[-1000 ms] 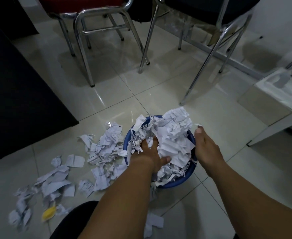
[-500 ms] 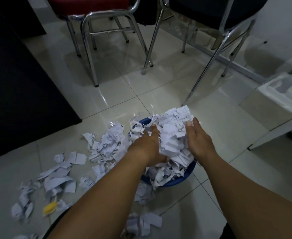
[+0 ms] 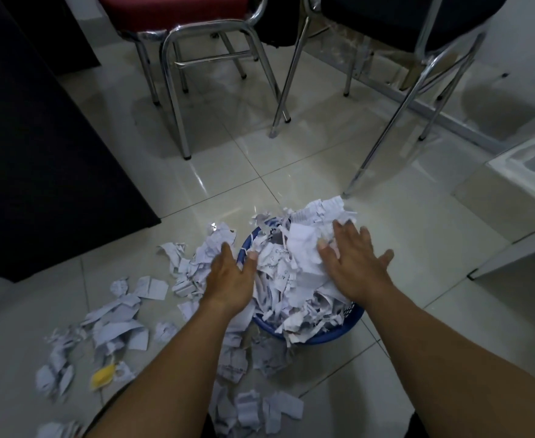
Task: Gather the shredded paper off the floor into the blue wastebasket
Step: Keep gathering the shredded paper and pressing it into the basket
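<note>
Left of the blue wastebasket (image 3: 332,336), loose shredded paper (image 3: 114,314) litters the tiles, with one yellow scrap (image 3: 103,376) among it, blurred; the nearest pieces are cut off by the frame's bottom edge and partly hidden under your forearms. Your left hand (image 3: 230,279) lies over the basket's left rim, fingers straight and together, holding nothing; whether it touches the rim or only the paper there is unclear. The basket shows just a strip of blue at its left and near rim; the rest is buried under the heaped paper (image 3: 297,270) that spills over its sides. Your right hand (image 3: 354,263) rests flat on the right of that heap, fingers spread wide, gripping nothing. Half a second ago both hands were pressed into the heap, the left one's fingers sunk among the shreds; now both are flattened out, and more scraps lie on the floor on the basket's near side. Faint handwriting marks some shreds; none of it is legible.
</note>
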